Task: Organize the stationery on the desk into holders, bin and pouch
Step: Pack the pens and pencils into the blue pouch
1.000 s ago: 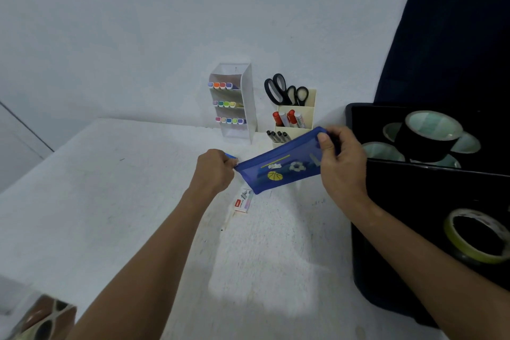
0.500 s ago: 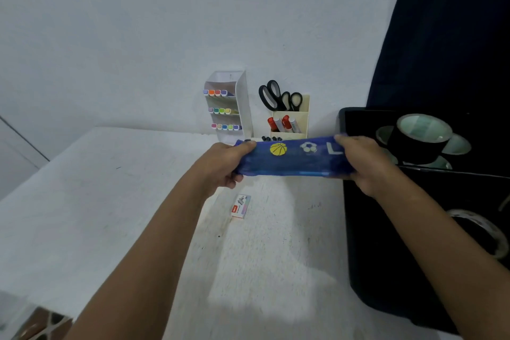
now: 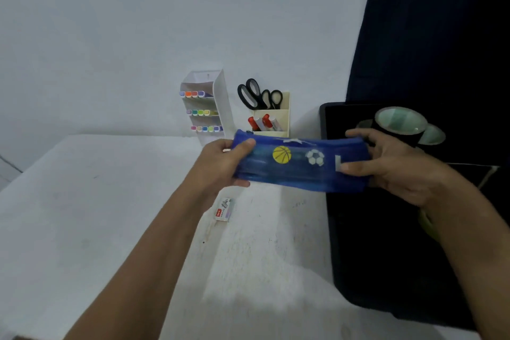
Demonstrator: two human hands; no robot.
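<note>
Between both hands, pouch [image 3: 300, 164] lengthwise left-right

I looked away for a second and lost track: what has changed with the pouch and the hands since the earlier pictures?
The blue pouch, tilted a second ago with its left end low, has been raised and levelled, its printed face turned toward the camera. The left hand went from pinching the left tip to gripping that end; the right hand keeps hold of the other end. The small box on the desk, the marker rack and the scissors holder stayed put.
</note>
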